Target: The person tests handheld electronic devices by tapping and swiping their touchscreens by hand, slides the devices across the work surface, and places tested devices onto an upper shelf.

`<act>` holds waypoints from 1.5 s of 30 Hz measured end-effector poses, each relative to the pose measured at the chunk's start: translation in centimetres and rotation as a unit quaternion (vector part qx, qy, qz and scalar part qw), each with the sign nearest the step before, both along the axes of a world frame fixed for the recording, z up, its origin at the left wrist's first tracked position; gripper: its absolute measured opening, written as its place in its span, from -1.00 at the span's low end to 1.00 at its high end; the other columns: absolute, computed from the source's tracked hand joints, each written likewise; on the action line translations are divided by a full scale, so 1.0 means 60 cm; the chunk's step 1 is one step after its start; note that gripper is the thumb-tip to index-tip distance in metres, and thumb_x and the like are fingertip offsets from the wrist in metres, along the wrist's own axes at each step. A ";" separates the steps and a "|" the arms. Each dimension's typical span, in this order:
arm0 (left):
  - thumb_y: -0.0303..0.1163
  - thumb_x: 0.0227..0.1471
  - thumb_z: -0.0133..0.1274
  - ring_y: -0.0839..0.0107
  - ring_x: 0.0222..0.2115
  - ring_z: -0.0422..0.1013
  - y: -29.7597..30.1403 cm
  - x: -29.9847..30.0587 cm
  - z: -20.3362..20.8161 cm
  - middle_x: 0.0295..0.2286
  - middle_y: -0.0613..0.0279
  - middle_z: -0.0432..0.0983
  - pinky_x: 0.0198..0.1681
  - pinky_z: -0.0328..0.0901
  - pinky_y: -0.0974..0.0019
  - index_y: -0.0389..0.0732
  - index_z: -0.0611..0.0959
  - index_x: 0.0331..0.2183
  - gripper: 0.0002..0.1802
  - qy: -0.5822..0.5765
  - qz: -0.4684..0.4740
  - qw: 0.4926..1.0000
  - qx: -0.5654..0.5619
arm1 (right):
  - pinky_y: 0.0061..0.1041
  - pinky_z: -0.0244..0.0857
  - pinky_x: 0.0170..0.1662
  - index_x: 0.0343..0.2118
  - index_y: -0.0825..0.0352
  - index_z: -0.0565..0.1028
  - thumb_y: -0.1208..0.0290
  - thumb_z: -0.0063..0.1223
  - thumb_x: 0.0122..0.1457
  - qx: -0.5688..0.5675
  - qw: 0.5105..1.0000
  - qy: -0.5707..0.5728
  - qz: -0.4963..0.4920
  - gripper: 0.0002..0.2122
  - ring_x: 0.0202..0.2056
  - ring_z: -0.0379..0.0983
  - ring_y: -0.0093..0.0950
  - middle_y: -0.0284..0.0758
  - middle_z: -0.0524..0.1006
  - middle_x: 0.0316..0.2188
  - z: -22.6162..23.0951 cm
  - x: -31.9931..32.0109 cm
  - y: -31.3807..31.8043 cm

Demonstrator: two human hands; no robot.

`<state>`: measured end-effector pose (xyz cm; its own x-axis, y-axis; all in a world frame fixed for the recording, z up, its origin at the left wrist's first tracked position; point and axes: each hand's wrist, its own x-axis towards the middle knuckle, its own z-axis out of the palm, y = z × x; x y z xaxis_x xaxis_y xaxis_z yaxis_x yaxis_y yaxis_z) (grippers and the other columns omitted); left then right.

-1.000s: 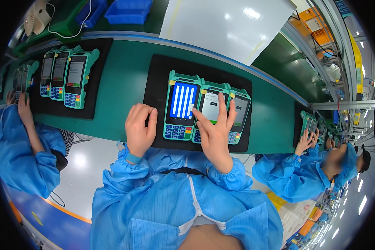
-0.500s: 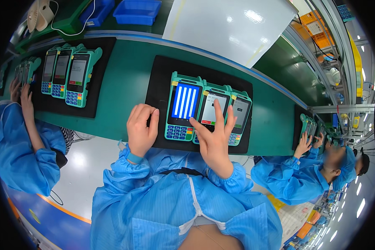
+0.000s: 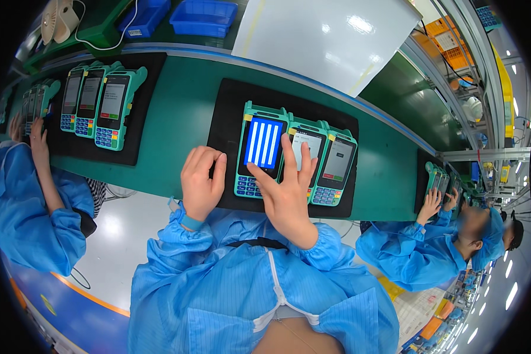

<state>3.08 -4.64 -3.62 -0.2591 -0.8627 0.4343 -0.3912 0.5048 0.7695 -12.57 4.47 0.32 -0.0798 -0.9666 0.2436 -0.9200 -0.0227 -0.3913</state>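
Matting (image 3: 224,121) bears its leftmost terminal (image 3: 261,141) partly under right hand (image 3: 287,199), beside left hand (image 3: 202,184).

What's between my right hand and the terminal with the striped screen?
Nothing visible. Your right hand reaches over that terminal, thumb near the striped screen's lower left; whether it touches is unclear. The middle terminal lies partly beneath your hand, not between.

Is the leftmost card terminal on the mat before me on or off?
On: its screen is lit, blue with white stripes.
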 end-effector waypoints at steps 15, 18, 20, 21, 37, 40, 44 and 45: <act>-0.61 0.02 0.08 0.11 -0.45 0.38 0.003 -0.001 0.004 -0.49 0.09 0.44 -0.37 0.27 0.16 -0.34 0.52 -0.49 -0.92 -0.001 0.001 1.000 0.005 | 0.34 -0.38 0.24 -0.10 -0.03 0.62 0.44 0.17 0.13 -0.033 0.998 0.017 -0.060 -0.72 0.33 -0.24 0.15 -0.05 0.01 0.33 -0.001 -0.029 -0.027; -0.60 0.02 0.09 0.10 -0.42 0.40 0.006 0.003 0.003 -0.47 0.07 0.45 -0.34 0.28 0.18 -0.33 0.54 -0.46 -0.94 -0.002 0.009 1.000 0.017 | 0.35 -0.38 0.23 -0.10 -0.04 0.63 0.45 0.16 0.13 -0.019 0.996 0.020 -0.088 -0.72 0.33 -0.25 0.16 -0.05 0.01 0.33 0.003 -0.045 -0.010; -0.59 0.03 0.10 0.09 -0.39 0.41 0.005 0.013 -0.005 -0.43 0.05 0.47 -0.32 0.30 0.19 -0.33 0.56 -0.44 -0.96 -0.003 0.009 1.000 0.026 | 0.33 -0.37 0.24 -0.08 -0.04 0.62 0.48 0.16 0.12 -0.027 0.996 0.008 -0.083 -0.69 0.33 -0.25 0.16 -0.04 0.01 0.33 0.001 -0.052 -0.006; -0.57 0.03 0.11 0.07 -0.32 0.41 0.005 0.025 -0.011 -0.36 0.03 0.47 -0.25 0.31 0.19 -0.32 0.58 -0.37 -0.94 -0.038 0.054 0.998 -0.017 | 0.33 -0.37 0.24 -0.08 -0.04 0.62 0.48 0.16 0.12 -0.029 0.996 0.008 -0.087 -0.69 0.33 -0.25 0.16 -0.04 0.01 0.33 0.002 -0.056 -0.003; -0.29 -0.25 0.35 0.09 -0.19 0.39 -0.077 0.298 -0.011 -0.26 0.13 0.48 -0.08 0.25 0.06 -0.25 0.60 -0.20 -0.50 -0.390 0.118 0.875 -0.261 | -0.47 0.38 -0.31 -0.14 0.50 0.48 0.33 0.12 0.22 0.115 0.885 -0.362 -0.270 -0.69 -0.44 0.51 -0.41 -0.29 0.57 -0.43 -0.037 -0.314 0.080; -0.38 -0.30 0.31 0.14 -0.20 0.41 -0.101 0.325 -0.009 -0.27 0.15 0.49 -0.12 0.25 0.03 -0.25 0.60 -0.22 -0.52 -0.435 0.008 0.823 -0.365 | -0.61 0.36 -0.29 -0.12 0.50 0.48 0.40 0.13 0.22 0.055 0.757 -0.627 -0.176 -0.72 -0.37 0.48 -0.64 -0.38 0.58 -0.32 -0.053 -0.336 0.088; -0.45 -0.36 0.25 0.22 -0.31 0.39 -0.107 0.295 0.038 -0.38 0.15 0.43 -0.23 0.27 0.04 -0.31 0.60 -0.21 -0.49 -0.470 0.030 0.822 -0.320 | -0.64 0.34 -0.30 -0.22 0.39 0.52 0.40 0.19 0.17 0.016 0.778 -0.588 -0.222 -0.80 -0.36 0.46 -0.66 -0.41 0.56 -0.37 -0.079 -0.419 0.138; -0.45 -0.36 0.25 0.22 -0.31 0.39 -0.107 0.295 0.038 -0.38 0.15 0.43 -0.23 0.27 0.04 -0.31 0.60 -0.21 -0.49 -0.471 0.032 0.819 -0.326 | -0.62 0.36 -0.28 -0.20 0.41 0.52 0.38 0.22 0.14 -0.004 0.781 -0.575 -0.243 -0.76 -0.36 0.48 -0.63 -0.39 0.57 -0.36 -0.079 -0.450 0.153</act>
